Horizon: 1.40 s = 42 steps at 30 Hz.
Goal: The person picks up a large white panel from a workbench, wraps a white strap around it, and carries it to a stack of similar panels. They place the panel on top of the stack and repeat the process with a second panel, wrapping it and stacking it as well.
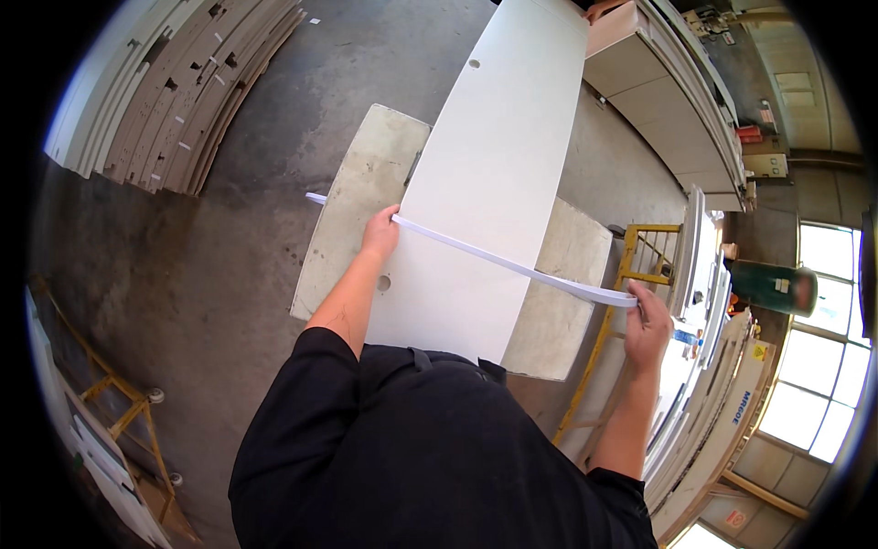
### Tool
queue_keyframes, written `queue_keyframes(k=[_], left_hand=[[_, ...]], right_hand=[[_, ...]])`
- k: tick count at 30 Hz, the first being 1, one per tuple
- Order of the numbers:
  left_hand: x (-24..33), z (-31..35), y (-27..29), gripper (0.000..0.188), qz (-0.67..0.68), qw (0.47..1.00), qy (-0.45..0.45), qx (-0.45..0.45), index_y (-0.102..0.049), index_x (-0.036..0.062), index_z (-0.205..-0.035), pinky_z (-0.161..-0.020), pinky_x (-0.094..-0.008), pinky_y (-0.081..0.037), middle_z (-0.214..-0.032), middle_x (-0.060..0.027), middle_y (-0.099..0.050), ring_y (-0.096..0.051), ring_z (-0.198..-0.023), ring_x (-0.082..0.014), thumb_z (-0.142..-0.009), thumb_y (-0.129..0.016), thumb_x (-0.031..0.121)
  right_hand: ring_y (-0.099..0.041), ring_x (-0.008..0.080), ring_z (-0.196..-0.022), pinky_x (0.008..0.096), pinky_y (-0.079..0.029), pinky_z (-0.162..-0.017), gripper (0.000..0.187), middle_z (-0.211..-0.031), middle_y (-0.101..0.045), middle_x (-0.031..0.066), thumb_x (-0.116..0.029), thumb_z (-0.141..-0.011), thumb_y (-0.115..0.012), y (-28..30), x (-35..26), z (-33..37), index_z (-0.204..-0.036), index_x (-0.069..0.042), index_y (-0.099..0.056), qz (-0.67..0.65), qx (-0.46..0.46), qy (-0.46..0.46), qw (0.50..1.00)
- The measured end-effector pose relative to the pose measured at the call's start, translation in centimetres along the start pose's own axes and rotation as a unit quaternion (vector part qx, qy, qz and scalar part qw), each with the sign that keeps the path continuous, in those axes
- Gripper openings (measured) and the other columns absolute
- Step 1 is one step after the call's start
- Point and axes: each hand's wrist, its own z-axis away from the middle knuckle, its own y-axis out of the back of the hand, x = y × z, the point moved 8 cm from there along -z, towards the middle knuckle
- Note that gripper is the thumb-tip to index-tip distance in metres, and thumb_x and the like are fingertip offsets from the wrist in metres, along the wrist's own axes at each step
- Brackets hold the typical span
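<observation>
A long white panel (494, 119) with a round hole near its left edge lies across a pale worn board (370, 174). Stretched across the panel's near half is a thin white strip (485, 254), bowed slightly. My left hand (381, 233) is closed on the strip at the panel's left edge. Beyond the panel's right edge, my right hand (647, 325) grips the strip's other end between thumb and fingers. A short white piece (315, 198) sticks out past the board's left side; whether it belongs to the same strip I cannot tell.
Stacked panels (183, 101) stand at the far left. Another person's hand (601, 9) rests by a stack of boards (668, 110) at the far right. A yellow metal frame (622, 284) stands close on my right; a yellow wheeled cart (119, 393) is at lower left.
</observation>
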Motion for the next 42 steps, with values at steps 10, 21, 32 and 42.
queue_keyframes(k=[10, 21, 32, 42], left_hand=[[0.0, 7.0, 4.5, 0.045, -0.06, 0.987, -0.051, 0.139, -0.055, 0.0012, -0.133, -0.1, -0.0399, -0.047, -0.113, -0.0222, -0.064, -0.061, -0.111, -0.0337, -0.089, -0.052, 0.008], [-5.8, 20.8, 7.0, 0.05, -0.124, 0.96, 0.241, -0.067, -0.063, -0.0051, -0.107, -0.084, -0.0406, -0.052, -0.099, -0.0211, -0.069, -0.066, -0.093, -0.0301, -0.094, -0.063, 0.044], [-7.1, 21.9, 4.3, 0.069, -0.15, 0.933, 0.299, -0.133, -0.053, -0.0107, -0.128, -0.085, -0.0414, -0.053, -0.118, -0.0247, -0.065, -0.065, -0.105, -0.0314, -0.094, -0.065, 0.048], [-8.8, 21.5, 4.6, 0.068, -0.146, 0.912, 0.355, -0.146, -0.041, 0.0029, -0.142, -0.096, -0.0532, -0.048, -0.137, -0.0184, -0.054, -0.057, -0.119, -0.0366, -0.096, -0.06, 0.05]], right_hand=[[-0.067, 0.0317, -0.085, 0.0384, -0.053, -0.079, 0.015, -0.097, -0.068, 0.0148, -0.006, -0.088, -0.061, -12.5, 9.2, 2.8, -0.101, -0.002, -0.067, -0.043, 0.018, -0.086, 0.995], [-0.068, 0.0283, -0.104, 0.0381, -0.053, -0.088, 0.038, -0.113, -0.069, 0.0172, -0.019, -0.089, -0.07, -28.4, 17.6, 11.0, -0.122, -0.002, -0.064, -0.213, -0.084, -0.259, 0.938], [-0.068, 0.0296, -0.098, 0.0396, -0.054, -0.088, 0.049, -0.107, -0.07, 0.0186, -0.033, -0.091, -0.07, -34.8, 18.1, 33.2, -0.123, 0.004, -0.06, -0.216, -0.282, -0.374, 0.857], [-0.067, 0.0276, -0.104, 0.0379, -0.052, -0.091, 0.055, -0.112, -0.069, 0.0202, -0.037, -0.09, -0.072, -37.5, 15.9, 33.3, -0.124, 0.004, -0.058, -0.406, -0.241, -0.475, 0.742]])
